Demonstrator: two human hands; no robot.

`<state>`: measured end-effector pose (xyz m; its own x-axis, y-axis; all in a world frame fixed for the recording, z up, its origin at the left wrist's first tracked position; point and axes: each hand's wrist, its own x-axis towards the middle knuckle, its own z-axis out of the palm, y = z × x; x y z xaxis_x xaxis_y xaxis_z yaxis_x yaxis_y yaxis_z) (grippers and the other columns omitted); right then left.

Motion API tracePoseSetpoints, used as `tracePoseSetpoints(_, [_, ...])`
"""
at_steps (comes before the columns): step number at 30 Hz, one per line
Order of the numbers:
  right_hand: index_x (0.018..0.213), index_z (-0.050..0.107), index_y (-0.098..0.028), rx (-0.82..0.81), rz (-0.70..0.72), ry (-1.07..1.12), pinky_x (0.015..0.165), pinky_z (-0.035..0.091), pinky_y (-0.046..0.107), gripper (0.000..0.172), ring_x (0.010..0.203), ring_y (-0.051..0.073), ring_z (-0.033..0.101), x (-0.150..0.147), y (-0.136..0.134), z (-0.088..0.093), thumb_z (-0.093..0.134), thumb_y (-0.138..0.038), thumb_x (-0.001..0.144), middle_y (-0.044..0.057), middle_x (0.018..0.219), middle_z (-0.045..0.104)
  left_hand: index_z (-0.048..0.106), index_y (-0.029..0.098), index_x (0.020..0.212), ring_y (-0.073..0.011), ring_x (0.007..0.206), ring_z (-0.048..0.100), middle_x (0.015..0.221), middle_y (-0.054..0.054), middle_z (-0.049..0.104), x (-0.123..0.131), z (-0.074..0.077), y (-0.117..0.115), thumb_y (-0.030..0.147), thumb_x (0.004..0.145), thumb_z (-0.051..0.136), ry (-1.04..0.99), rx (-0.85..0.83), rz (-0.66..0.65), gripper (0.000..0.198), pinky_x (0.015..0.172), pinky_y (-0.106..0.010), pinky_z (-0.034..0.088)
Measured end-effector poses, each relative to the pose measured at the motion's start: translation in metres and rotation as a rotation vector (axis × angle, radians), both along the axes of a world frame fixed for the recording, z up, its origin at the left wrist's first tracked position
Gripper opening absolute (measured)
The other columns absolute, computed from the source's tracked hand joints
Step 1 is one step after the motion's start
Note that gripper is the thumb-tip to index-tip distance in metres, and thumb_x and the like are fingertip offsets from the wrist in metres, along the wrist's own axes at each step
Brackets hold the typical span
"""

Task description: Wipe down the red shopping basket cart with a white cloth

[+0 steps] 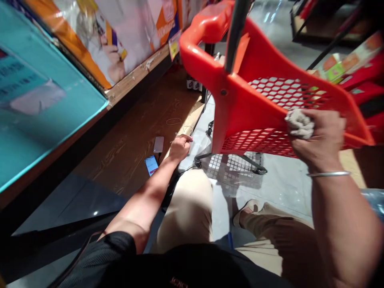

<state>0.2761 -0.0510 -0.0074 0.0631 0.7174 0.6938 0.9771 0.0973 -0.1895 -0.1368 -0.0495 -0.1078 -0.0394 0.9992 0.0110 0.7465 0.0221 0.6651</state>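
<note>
My right hand (322,138) is closed around a crumpled pale grey cloth (300,123), held at the side of a red plastic shopping basket on wheels (240,108). A metal bangle (329,174) circles that wrist. Down at the wooden edge of the low shelf (191,118), my left hand (180,147) has its fingers curled; whatever they may hold is hidden. Close beside it on the dark brown board lie a phone with a lit blue screen (151,165) and a pale flat device (159,144) with a cable attached.
Large packages, one orange and white (120,44) and one turquoise (54,96), fill the upper shelf on the left. Its wooden lip (144,66) juts out over the lower board. Red-packed goods (364,80) stand at the right. My bent knee (192,204) is close below the basket.
</note>
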Motion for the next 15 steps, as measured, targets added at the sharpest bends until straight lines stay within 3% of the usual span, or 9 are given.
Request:
tracePoseSetpoints(4, [0.122, 0.065, -0.022, -0.077, 0.098, 0.02, 0.089, 0.039, 0.044, 0.041, 0.108, 0.028, 0.058, -0.01, -0.012, 0.009, 0.064, -0.023, 0.08, 0.013, 0.112, 0.069, 0.07, 0.022, 0.092, -0.0196, 0.108, 0.066, 0.107, -0.004, 0.075, 0.044, 0.086, -0.005, 0.013, 0.088, 0.049, 0.006, 0.551, -0.33, 0.023, 0.104, -0.038, 0.051])
tracePoseSetpoints(8, [0.12, 0.064, -0.026, -0.071, 0.126, 0.085, 0.092, 0.039, 0.044, 0.039, 0.106, 0.028, 0.058, -0.011, -0.021, 0.012, 0.062, -0.023, 0.081, 0.008, 0.115, 0.069, 0.071, 0.023, 0.094, -0.0214, 0.11, 0.065, 0.112, -0.005, 0.076, 0.074, 0.149, -0.01, 0.02, 0.09, 0.052, 0.162, 0.818, -0.519, 0.02, 0.105, -0.042, 0.05])
tracePoseSetpoints(11, [0.118, 0.064, -0.027, -0.065, 0.162, 0.12, 0.094, 0.039, 0.044, 0.038, 0.107, 0.027, 0.058, -0.006, -0.026, 0.013, 0.063, -0.023, 0.081, 0.006, 0.116, 0.069, 0.072, 0.025, 0.11, -0.0244, 0.13, 0.057, 0.127, -0.005, 0.073, 0.092, 0.176, -0.006, 0.021, 0.094, 0.052, 0.276, 0.956, -0.519, 0.026, 0.116, -0.05, 0.042])
tracePoseSetpoints(15, [0.119, 0.064, -0.027, -0.086, 0.207, 0.153, 0.097, 0.04, 0.044, 0.04, 0.11, 0.028, 0.059, 0.005, -0.032, 0.014, 0.062, -0.021, 0.08, 0.005, 0.118, 0.07, 0.063, 0.029, 0.133, -0.0292, 0.148, 0.041, 0.143, -0.005, 0.064, 0.111, 0.188, 0.0, 0.018, 0.098, 0.047, 0.377, 0.959, -0.405, 0.04, 0.125, -0.067, 0.016])
